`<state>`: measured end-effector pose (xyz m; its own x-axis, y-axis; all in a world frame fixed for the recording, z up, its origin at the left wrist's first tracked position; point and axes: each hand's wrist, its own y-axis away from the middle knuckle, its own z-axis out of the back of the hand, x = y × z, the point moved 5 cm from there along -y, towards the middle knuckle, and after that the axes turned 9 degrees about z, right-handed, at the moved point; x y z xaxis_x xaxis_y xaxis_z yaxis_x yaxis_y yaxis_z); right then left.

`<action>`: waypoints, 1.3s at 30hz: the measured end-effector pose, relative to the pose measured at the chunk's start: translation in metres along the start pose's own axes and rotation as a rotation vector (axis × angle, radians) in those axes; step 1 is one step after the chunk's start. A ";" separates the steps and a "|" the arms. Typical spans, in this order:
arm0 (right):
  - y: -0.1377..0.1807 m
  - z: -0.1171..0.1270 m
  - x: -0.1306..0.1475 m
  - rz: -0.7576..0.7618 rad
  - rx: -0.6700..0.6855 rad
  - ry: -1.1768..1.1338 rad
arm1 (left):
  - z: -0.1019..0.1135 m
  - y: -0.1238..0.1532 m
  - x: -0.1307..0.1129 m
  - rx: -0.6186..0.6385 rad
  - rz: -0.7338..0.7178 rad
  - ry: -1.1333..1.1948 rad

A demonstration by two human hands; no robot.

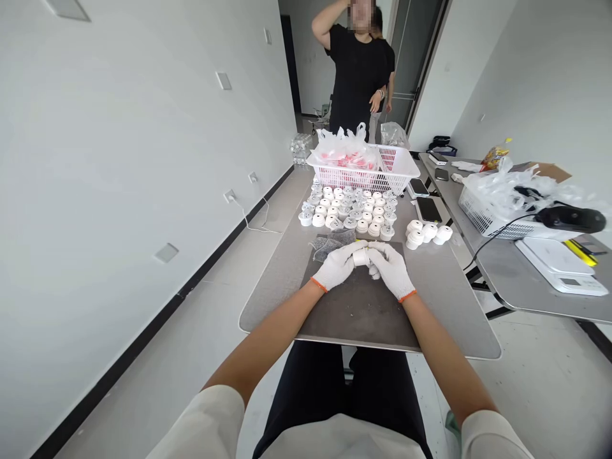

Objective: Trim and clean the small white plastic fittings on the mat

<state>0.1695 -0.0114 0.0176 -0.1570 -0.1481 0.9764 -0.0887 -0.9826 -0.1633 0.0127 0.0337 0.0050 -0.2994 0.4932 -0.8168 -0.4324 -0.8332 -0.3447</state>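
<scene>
My left hand (337, 266), in a white knit glove with an orange cuff, is closed on the left side of a small white cylindrical part (361, 257). My right hand (391, 269), gloved the same way, grips that part from the right, fingers bent around it. More white shows under the right fingers, too small to make out. Both hands are above a dark mat (358, 312). Just beyond the left hand lie grey mesh pieces (329, 243). Rows of similar white parts (351, 210) stand behind them, some with clear or grey tops.
A white basket (411, 167) of plastic bags stands at the table's far end. Several white parts (429, 233) and a phone-like device (429, 209) sit on the right. A side table (535, 280) carries a scale (561, 264) and another basket. Two people stand beyond.
</scene>
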 end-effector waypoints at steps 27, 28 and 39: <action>-0.004 0.000 -0.005 -0.021 0.009 -0.091 | 0.006 -0.001 0.003 -0.062 0.115 -0.072; -0.004 -0.001 -0.003 0.002 0.013 -0.102 | 0.006 -0.001 0.006 -0.056 0.165 -0.049; -0.003 0.008 -0.009 -0.190 0.013 -0.005 | 0.002 0.003 0.000 0.068 0.040 0.093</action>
<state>0.1791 -0.0079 0.0103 -0.1339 0.0399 0.9902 -0.1039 -0.9942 0.0260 0.0097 0.0317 0.0051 -0.2389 0.4325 -0.8694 -0.4797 -0.8310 -0.2816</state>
